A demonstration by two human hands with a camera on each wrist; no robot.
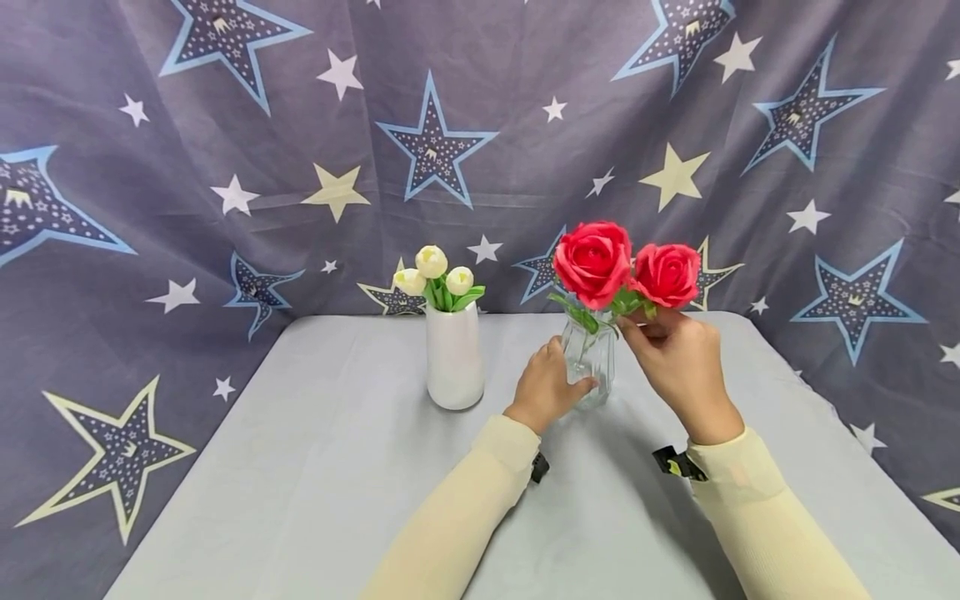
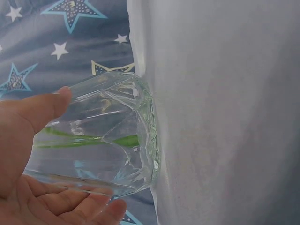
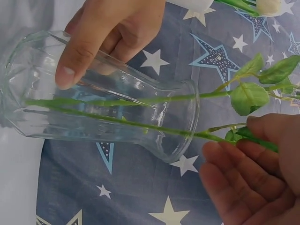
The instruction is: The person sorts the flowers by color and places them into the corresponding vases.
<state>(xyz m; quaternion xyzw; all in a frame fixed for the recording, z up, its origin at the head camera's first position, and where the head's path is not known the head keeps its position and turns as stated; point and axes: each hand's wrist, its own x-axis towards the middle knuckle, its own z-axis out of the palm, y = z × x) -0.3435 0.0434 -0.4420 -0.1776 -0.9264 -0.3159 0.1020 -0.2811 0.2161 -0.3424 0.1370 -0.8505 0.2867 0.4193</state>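
Note:
A clear glass vase (image 1: 588, 367) stands upright on the table, holding two red roses. The larger rose (image 1: 592, 265) leans left and the smaller rose (image 1: 666, 275) leans right. My left hand (image 1: 549, 385) grips the vase low on its body, thumb in front and fingers curled behind it. Just above the rim, my right hand (image 1: 681, 362) pinches the smaller rose's stem between thumb and fingers. Both green stems (image 3: 140, 126) run down inside the glass to near its base, as the right wrist view shows. Green leaves (image 3: 250, 98) spread beyond the rim.
To the left stands a white vase (image 1: 454, 358) with several cream tulips (image 1: 431, 262). A pale cloth covers the table (image 1: 300, 467). Behind it hangs a grey-purple curtain (image 1: 517, 75) printed with stars. Dark wrist straps (image 1: 678, 463) sit at the sleeves.

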